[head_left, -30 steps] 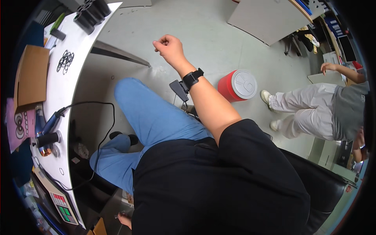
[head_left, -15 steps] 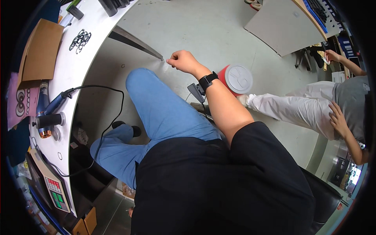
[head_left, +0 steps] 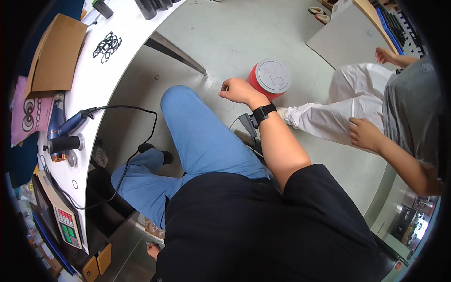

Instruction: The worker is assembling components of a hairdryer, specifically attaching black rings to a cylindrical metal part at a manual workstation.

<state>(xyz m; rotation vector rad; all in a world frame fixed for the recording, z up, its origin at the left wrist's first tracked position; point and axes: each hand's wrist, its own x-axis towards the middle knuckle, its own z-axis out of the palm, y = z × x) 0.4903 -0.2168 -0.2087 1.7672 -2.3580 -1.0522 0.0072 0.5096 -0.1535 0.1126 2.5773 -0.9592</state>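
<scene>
My right hand (head_left: 238,90) is held out over the floor beyond my right knee. Its fingers are curled, thumb and forefinger close together; anything between them is too small to make out. A black band (head_left: 263,113) circles that wrist, with a small dark device (head_left: 247,124) on a cable beside it. Low at the left, my left hand (head_left: 153,250) shows only partly beside my black shirt, fingers pinched; I cannot tell what they hold. A red can-shaped bin (head_left: 253,81) with a grey lid (head_left: 273,75) stands just past my right hand.
On the white table (head_left: 123,21) at left lie thin black rings (head_left: 107,46), a cardboard box (head_left: 58,54), a blue hair dryer (head_left: 70,123) with a looping cord, a black roller (head_left: 65,143) and a scale (head_left: 66,221). Another person in white trousers (head_left: 340,124) is at right.
My view has shifted, so the table sits farther right. My right hand has drawn back toward me. My left hand shows more. The other person has come nearer, and their hands have moved.
</scene>
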